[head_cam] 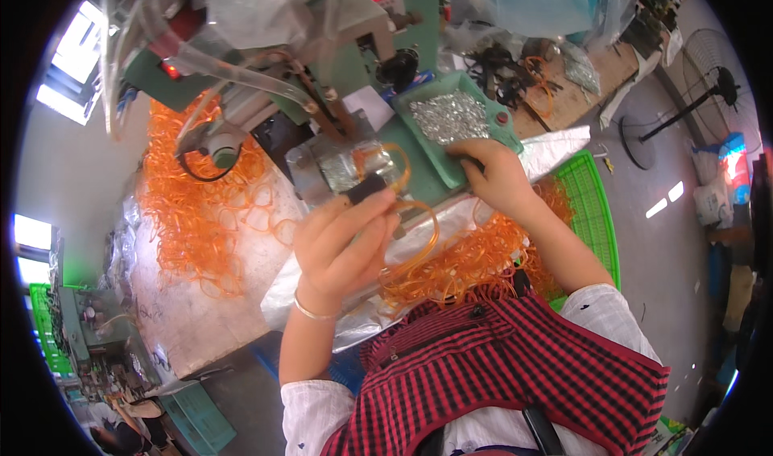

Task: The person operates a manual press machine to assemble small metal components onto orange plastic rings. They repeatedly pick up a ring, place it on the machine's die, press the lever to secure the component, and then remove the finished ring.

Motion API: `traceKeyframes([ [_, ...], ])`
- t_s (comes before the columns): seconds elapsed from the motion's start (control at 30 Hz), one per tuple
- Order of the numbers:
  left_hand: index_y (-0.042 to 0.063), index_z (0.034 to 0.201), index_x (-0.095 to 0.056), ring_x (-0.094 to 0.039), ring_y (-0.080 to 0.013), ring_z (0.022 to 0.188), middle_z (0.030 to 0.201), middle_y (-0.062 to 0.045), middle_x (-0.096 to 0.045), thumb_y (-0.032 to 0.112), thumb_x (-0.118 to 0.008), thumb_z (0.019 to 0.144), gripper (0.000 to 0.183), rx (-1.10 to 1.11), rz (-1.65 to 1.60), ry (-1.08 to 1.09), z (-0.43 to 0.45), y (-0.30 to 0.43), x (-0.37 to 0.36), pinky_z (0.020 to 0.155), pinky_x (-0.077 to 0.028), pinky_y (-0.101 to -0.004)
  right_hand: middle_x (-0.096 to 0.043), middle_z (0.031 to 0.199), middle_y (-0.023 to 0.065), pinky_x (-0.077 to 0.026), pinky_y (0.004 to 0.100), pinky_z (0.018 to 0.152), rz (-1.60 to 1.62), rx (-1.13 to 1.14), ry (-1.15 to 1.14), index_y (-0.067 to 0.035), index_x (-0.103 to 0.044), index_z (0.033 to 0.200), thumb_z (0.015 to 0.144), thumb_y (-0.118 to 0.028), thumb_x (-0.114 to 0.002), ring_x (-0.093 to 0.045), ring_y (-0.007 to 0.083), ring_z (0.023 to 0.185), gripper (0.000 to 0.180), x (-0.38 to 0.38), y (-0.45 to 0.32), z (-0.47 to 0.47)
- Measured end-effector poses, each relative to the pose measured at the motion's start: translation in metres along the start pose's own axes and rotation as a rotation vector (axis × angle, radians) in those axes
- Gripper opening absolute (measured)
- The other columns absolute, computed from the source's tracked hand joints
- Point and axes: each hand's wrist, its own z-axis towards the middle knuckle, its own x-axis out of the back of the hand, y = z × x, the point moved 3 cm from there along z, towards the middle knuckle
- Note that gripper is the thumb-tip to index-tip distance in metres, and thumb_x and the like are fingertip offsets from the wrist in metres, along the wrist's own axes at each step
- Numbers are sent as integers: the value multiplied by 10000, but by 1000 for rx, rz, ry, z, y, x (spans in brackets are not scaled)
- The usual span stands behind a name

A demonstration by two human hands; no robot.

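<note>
My left hand (347,245) grips an orange translucent plastic eyeglass frame (432,232) at the front of a green bench machine (356,27). One rim loops towards the machine's metal fixture (344,166); the other hangs nearer to me. A black cover (366,188) sits on a digit of this hand. My right hand (501,178) reaches over the near edge of a green tray (444,160), its fingertips at a heap of small shiny metal parts (450,118). Thumb and forefinger look apart there; the other fingertips are partly hidden.
Orange eyeglass frames (193,214) are heaped on the table at left, with more frames (459,263) close before me. A green plastic basket (595,220) stands at right. Clear hoses (241,72) hang around the machine. A fan (718,88) stands beyond; another person (136,417) is at lower left.
</note>
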Motion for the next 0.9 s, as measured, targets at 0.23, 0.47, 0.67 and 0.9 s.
traceKeyframes([
  [0.23,98,865,-649,-597,-216,673,1015,-43,-736,31,-825,679,265,-57,56,48,-5,-8,-21,555,-498,-290,-702,1035,118,-517,371,866,151,15,277,-63,-708,1024,850,-31,-638,-666,287,993,190,20,31,28],
  [0.47,82,925,-645,-613,-211,647,1009,-84,-744,38,-812,730,260,-4,30,57,-13,-7,-23,542,-478,-298,-615,864,94,-498,434,765,-328,232,180,-93,-697,827,738,-61,-706,-591,325,901,95,7,11,13],
  [0.67,65,1032,-656,-671,-329,952,1170,-137,-695,41,-742,770,277,229,108,94,-41,28,-1,926,-538,-429,-650,852,103,-498,424,713,-259,202,255,-86,-679,803,796,-59,-679,-625,311,851,28,-4,5,17],
  [0.9,10,1114,-683,-629,-378,1111,1242,-193,-653,30,-667,868,248,649,587,222,-58,-5,124,1029,-470,-474,-723,919,105,-523,393,764,-53,114,266,-69,-751,961,814,-81,-705,-671,305,881,154,5,7,23],
])
